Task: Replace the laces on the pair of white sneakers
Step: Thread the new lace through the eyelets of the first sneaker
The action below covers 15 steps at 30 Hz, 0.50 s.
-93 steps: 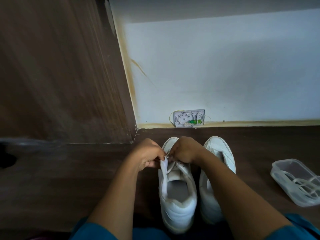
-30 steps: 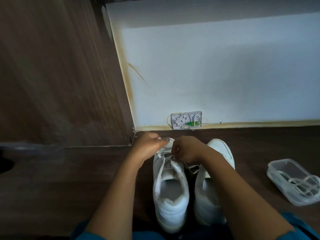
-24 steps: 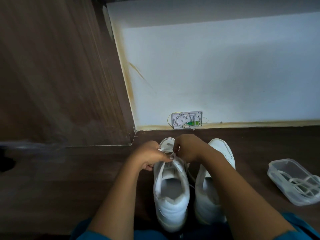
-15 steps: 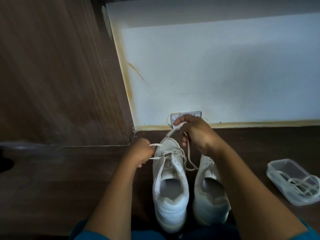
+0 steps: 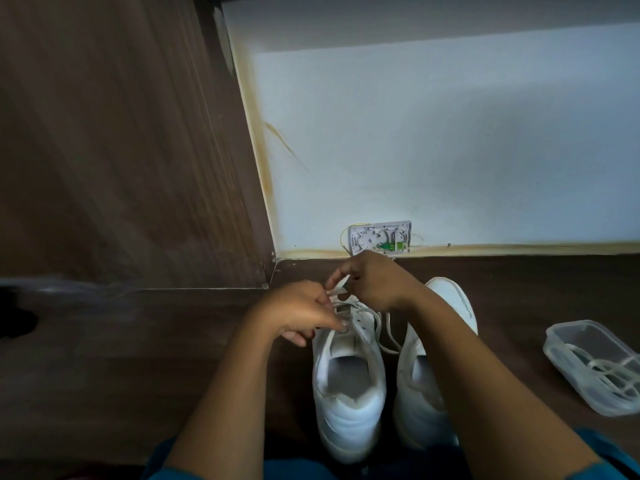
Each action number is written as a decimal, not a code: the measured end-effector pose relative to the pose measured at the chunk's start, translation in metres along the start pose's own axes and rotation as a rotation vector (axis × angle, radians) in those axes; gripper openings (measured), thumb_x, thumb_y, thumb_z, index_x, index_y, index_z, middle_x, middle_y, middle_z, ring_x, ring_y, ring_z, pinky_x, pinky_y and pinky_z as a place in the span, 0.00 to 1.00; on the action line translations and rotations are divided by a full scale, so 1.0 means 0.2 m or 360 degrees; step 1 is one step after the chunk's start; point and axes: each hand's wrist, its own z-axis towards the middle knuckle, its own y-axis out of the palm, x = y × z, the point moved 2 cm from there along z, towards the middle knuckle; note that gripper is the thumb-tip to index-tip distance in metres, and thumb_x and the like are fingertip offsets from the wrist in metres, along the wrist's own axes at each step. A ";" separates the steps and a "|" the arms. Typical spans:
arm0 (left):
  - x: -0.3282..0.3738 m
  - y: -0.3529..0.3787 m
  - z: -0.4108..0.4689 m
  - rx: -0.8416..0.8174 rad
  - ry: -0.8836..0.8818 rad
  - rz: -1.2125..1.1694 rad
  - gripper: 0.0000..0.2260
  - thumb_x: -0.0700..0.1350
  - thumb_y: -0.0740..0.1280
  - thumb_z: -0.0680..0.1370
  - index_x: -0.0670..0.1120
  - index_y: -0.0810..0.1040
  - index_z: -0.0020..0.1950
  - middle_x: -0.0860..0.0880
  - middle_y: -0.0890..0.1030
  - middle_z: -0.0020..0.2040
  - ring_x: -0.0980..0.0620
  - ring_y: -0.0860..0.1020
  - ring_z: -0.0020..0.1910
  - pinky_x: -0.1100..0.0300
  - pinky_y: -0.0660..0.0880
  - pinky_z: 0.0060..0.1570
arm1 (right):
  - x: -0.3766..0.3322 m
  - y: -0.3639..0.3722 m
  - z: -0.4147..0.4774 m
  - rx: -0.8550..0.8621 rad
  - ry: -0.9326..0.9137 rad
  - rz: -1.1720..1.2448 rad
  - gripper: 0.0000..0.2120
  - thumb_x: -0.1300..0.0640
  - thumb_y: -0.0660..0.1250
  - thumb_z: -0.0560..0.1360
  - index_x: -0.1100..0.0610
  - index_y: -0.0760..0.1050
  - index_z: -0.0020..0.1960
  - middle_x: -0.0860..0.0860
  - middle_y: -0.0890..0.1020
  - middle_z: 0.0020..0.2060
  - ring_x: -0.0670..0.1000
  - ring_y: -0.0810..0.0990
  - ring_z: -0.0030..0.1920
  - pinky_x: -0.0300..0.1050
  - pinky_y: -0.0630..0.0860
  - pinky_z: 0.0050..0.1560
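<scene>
White lace point(image 5: 340, 291), end hidden inside pinching right hand point(image 5: 375, 285).

White sneakers point(image 5: 348, 410) stand side by side, a loose lace point(image 5: 389, 337) trailing between them.

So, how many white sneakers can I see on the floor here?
2. The left sneaker stands in the middle, with the left hand and the right hand at its lace. The right sneaker stands beside it, partly hidden by the right arm.
</scene>
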 end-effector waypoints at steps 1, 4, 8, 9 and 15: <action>0.00 0.01 -0.01 -0.0080 -0.0042 -0.0008 0.10 0.47 0.73 0.72 0.47 0.74 0.48 0.49 0.76 0.45 0.52 0.75 0.44 0.58 0.77 0.42 | 0.00 0.01 0.01 -0.0017 -0.0001 -0.0041 0.19 0.71 0.57 0.72 0.55 0.83 0.46 0.46 0.81 0.39 0.35 0.74 0.32 0.25 0.66 0.29; -0.01 0.03 -0.01 -0.0077 -0.0021 -0.0030 0.13 0.40 0.74 0.70 0.44 0.74 0.51 0.50 0.73 0.41 0.54 0.75 0.42 0.58 0.78 0.42 | -0.01 0.01 0.03 0.0001 0.0022 0.0045 0.14 0.69 0.61 0.71 0.58 0.84 0.44 0.52 0.85 0.43 0.45 0.81 0.42 0.29 0.72 0.38; -0.05 0.01 0.01 0.0009 0.0017 -0.0091 0.12 0.34 0.72 0.70 0.45 0.76 0.49 0.51 0.75 0.39 0.56 0.75 0.38 0.63 0.76 0.34 | 0.01 0.04 0.04 0.0035 -0.0040 -0.0069 0.05 0.63 0.69 0.70 0.60 0.83 0.44 0.54 0.84 0.43 0.50 0.81 0.44 0.38 0.74 0.42; -0.06 0.00 0.01 0.0036 0.0012 -0.0105 0.11 0.33 0.71 0.70 0.45 0.77 0.48 0.51 0.76 0.39 0.55 0.76 0.39 0.63 0.76 0.34 | 0.02 0.06 0.04 0.0047 -0.0082 -0.0166 0.04 0.63 0.68 0.72 0.59 0.82 0.44 0.53 0.83 0.43 0.49 0.79 0.44 0.37 0.72 0.41; -0.08 0.01 0.04 0.0371 -0.0018 -0.0037 0.05 0.34 0.69 0.67 0.43 0.78 0.36 0.46 0.72 0.30 0.50 0.70 0.30 0.66 0.67 0.27 | 0.07 0.13 0.07 -0.0034 -0.0016 -0.0083 0.14 0.70 0.58 0.75 0.54 0.71 0.38 0.50 0.78 0.30 0.43 0.77 0.26 0.34 0.70 0.26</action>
